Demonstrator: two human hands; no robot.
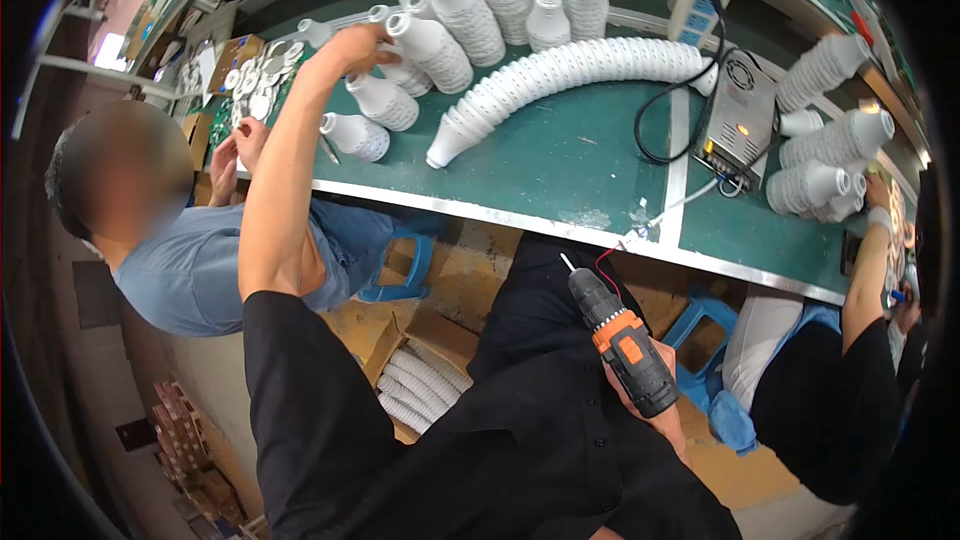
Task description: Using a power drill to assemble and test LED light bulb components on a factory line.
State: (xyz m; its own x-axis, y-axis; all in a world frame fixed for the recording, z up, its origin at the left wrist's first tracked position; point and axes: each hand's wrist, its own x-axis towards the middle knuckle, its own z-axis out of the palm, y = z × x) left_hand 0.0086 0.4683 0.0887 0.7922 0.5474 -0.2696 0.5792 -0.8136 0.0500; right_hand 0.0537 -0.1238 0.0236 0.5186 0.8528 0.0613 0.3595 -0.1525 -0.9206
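Observation:
My left hand (pixel 355 48) is stretched out to the far left of the bench, its bent fingers around the upper part of a stack of white bulb housings (pixel 405 77). Part of the fingers is hidden by the hand itself. In front of that stack stand shorter stacks of the same housings (pixel 384 103), one of them (pixel 357 137) close to the bench edge. Low in front of my body, my right hand (pixel 650 390) is wrapped round a black and orange cordless drill (pixel 625 345). The drill's bit points up toward the bench edge.
A long curved row of nested white housings (pixel 560 80) lies across the green bench (pixel 590 165). A metal power supply (pixel 738 110) with cables stands to its right. People sit at both sides; a blue stool (pixel 405 265) and a carton of white housings (pixel 440 335) are below.

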